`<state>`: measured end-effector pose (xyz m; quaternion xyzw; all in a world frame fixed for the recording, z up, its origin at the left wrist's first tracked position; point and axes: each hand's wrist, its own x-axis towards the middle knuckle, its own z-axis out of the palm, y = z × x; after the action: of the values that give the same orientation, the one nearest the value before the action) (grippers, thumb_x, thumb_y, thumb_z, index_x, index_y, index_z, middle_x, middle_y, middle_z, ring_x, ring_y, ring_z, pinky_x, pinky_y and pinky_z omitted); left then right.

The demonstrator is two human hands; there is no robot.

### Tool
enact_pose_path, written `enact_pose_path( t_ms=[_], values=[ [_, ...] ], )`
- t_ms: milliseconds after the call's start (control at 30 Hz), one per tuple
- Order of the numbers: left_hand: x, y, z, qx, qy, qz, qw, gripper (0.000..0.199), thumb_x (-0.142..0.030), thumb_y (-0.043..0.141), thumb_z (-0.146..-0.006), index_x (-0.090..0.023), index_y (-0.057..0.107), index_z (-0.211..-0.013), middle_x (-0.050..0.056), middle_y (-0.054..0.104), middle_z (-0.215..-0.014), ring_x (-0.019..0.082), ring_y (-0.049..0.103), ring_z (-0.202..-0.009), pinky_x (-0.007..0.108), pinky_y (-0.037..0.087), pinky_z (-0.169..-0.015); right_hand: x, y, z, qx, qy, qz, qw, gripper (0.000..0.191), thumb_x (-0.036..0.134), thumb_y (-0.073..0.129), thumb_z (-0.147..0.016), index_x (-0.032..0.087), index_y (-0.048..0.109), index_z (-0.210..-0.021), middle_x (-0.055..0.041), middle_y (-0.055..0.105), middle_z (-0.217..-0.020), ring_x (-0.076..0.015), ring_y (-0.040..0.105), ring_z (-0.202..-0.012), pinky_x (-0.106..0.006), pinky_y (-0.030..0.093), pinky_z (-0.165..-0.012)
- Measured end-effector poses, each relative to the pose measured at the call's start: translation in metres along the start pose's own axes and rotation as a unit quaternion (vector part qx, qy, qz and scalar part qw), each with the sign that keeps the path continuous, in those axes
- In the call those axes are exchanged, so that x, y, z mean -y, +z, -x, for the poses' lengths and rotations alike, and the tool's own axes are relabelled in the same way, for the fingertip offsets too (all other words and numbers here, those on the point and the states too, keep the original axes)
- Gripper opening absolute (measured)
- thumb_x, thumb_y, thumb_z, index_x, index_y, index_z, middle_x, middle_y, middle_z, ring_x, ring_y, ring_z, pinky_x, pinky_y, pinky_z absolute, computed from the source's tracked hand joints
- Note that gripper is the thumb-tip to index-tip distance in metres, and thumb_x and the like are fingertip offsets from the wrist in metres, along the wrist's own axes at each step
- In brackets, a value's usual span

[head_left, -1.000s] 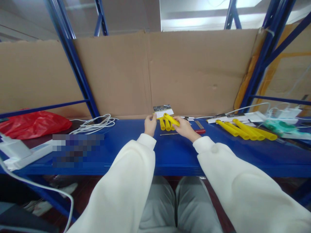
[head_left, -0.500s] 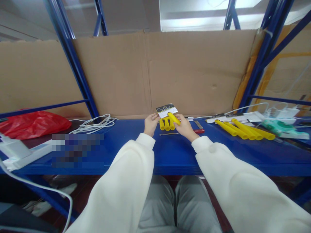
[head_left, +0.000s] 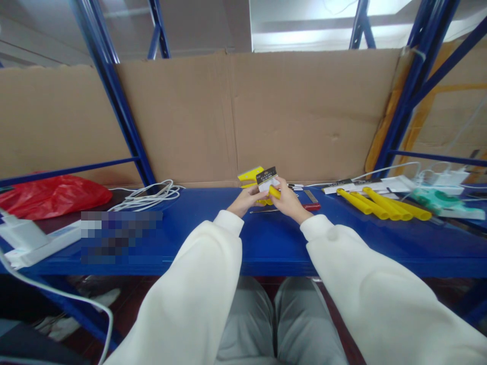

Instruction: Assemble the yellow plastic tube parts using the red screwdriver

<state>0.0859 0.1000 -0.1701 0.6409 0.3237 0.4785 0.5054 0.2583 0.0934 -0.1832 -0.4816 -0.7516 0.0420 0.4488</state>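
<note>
My right hand [head_left: 286, 199] is closed around the yellow handle [head_left: 274, 192] of a tool whose head is in a black and white card sleeve [head_left: 268, 179]. My left hand [head_left: 245, 199] has its fingers closed at the lower left edge of that sleeve. Just behind my hands, a yellow tool head [head_left: 250, 175] shows on the bench; more yellow pieces lie partly hidden under my fingers. Beside my right hand lie a red-handled tool [head_left: 312, 207] and a small flat metal piece [head_left: 310, 195]. A thin rod [head_left: 262, 210] lies below the hands.
Several yellow-handled tools [head_left: 380, 205] lie on the blue bench [head_left: 274, 238] to the right, near a green and white object [head_left: 441, 200]. Coiled white cable [head_left: 152, 195], a power strip [head_left: 49, 241] and a red plastic bag [head_left: 57, 196] are at left. A cardboard panel [head_left: 266, 116] stands behind.
The sleeved tool has turned and tilted up. My left hand has moved right, onto the sleeve. A yellow head now shows behind it, while the row of yellow handles is mostly covered.
</note>
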Motion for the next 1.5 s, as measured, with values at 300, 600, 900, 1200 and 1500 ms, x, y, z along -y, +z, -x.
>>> enact_pose_path(
  t_ms=[300,600,900,1200,1500],
  values=[
    [0.002,0.004,-0.004,-0.063,-0.012,0.003,0.998,0.025,-0.033,0.079,-0.075,-0.014,0.076,-0.091,0.01,0.077,-0.089,0.02,0.072,-0.082,0.026,0.056,-0.064,-0.004,0.004,-0.001,-0.013,-0.024,-0.056,0.998,0.068,0.027,0.055,-0.086,0.014,0.033,-0.149,-0.0166,0.067,-0.116,-0.0249,0.067,-0.103,-0.04,0.051,-0.092],
    [-0.004,0.002,-0.007,-0.17,-0.002,0.048,0.984,0.011,-0.019,0.071,-0.079,-0.011,0.071,-0.086,0.007,0.075,-0.081,0.016,0.069,-0.065,0.026,0.054,-0.061,-0.005,0.003,-0.012,-0.061,0.079,-0.122,0.988,0.042,0.024,0.051,-0.09,0.013,0.057,-0.13,-0.0166,0.062,-0.129,-0.0218,0.065,-0.107,-0.035,0.052,-0.094],
    [-0.013,0.007,0.0,-0.192,-0.006,0.081,0.978,0.011,-0.019,0.073,-0.073,-0.013,0.068,-0.081,0.003,0.072,-0.071,0.012,0.064,-0.057,0.021,0.049,-0.053,0.004,-0.003,-0.011,-0.01,0.216,-0.4,0.891,0.014,0.029,0.069,-0.08,0.02,0.06,-0.073,0.0003,0.068,-0.07,-0.015,0.067,-0.07,-0.022,0.052,-0.059],
    [-0.012,0.004,0.003,-0.194,-0.014,0.089,0.977,0.052,-0.06,0.058,-0.086,-0.014,0.067,-0.11,0.009,0.075,-0.089,0.016,0.065,-0.056,0.023,0.044,-0.046,0.009,-0.007,-0.009,0.032,0.202,-0.511,0.835,0.022,0.028,0.073,-0.081,0.021,0.055,-0.07,0.0022,0.069,-0.072,-0.0113,0.067,-0.065,-0.022,0.051,-0.064],
    [-0.013,0.004,-0.003,-0.203,0.027,0.175,0.963,0.067,-0.074,0.037,-0.089,-0.016,0.067,-0.104,0.01,0.075,-0.087,0.024,0.071,-0.078,0.028,0.052,-0.059,0.012,-0.008,-0.007,0.048,0.205,-0.515,0.831,0.019,0.025,0.07,-0.084,0.02,0.058,-0.07,0.0009,0.069,-0.069,-0.0118,0.066,-0.064,-0.022,0.051,-0.064]
  ],
)
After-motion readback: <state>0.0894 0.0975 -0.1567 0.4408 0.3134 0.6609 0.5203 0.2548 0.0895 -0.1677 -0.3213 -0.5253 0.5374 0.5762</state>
